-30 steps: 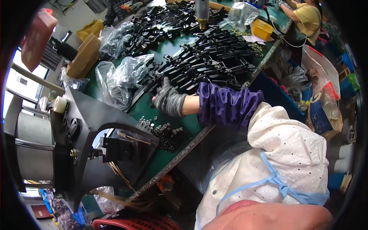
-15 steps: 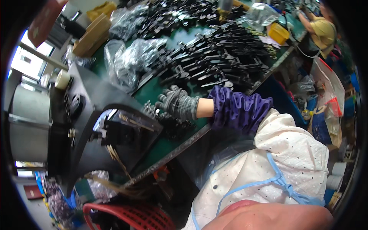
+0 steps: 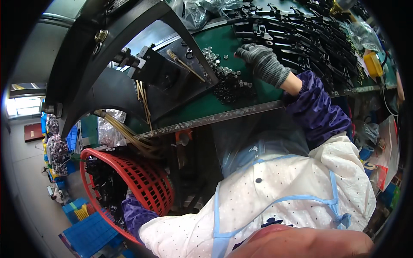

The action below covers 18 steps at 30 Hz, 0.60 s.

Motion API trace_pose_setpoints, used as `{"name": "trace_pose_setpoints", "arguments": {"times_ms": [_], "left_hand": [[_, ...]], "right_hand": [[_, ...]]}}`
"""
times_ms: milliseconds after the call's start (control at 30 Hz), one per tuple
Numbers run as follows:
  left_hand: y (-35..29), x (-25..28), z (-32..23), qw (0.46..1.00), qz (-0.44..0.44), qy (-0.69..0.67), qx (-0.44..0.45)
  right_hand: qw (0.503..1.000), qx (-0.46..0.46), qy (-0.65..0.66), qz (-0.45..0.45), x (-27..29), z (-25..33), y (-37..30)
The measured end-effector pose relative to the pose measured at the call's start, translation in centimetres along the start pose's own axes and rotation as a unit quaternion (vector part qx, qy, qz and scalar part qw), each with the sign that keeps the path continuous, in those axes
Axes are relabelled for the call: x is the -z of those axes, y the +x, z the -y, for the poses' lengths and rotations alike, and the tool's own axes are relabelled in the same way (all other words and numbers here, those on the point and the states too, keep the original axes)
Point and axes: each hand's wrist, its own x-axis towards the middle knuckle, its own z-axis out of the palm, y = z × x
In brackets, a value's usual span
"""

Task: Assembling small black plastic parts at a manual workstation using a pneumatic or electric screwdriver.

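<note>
My right hand [image 3: 266,64], in a grey striped knit glove, is over the green bench at the near-left edge of spread black metal parts [image 3: 301,36]. Its fingers are curled together; what they hold, if anything, is hidden, though a small red spot shows at the fingertips. Left of it lie small black rings [image 3: 230,89] and small clear and silver round pieces [image 3: 211,56]. My left arm, in a purple sleeve [image 3: 135,215], reaches into a red plastic basket [image 3: 150,182] holding black parts [image 3: 101,176]. The basket and sleeve hide nearly all of the left hand.
A dark press-like machine [image 3: 81,56] stands at the left of the bench, with thin wooden sticks [image 3: 143,101] and a brush [image 3: 183,62] on it. The bench's worn metal edge [image 3: 206,115] runs in front of me. Blue crates [image 3: 88,232] stand beyond the basket.
The view has swung toward the basket at lower left. My right hand has moved from over the ring pile to beside the black metal parts. My left arm now shows in the basket.
</note>
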Motion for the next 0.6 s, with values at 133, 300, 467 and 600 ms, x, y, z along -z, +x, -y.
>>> {"name": "trace_pose_setpoints", "arguments": {"times_ms": [133,300,467,600], "left_hand": [[0.7,-1.0,-1.1,0.999,0.022,0.002,-0.026],[2.8,-3.5,-3.0,0.995,0.066,0.023,-0.067],[1.0,-5.1,-3.2,0.993,0.09,0.047,-0.059],[2.6,-4.5,-4.3,0.99,0.106,0.057,-0.069]], "right_hand": [[0.997,0.073,-0.022,-0.017,-0.7,-0.4,-2.2],[0.989,0.133,-0.038,-0.044,-2.4,-0.1,-2.8],[0.996,0.076,-0.018,-0.038,-3.9,1.4,-1.4],[0.997,0.074,-0.024,0.007,-1.1,0.8,-4.0]]}}
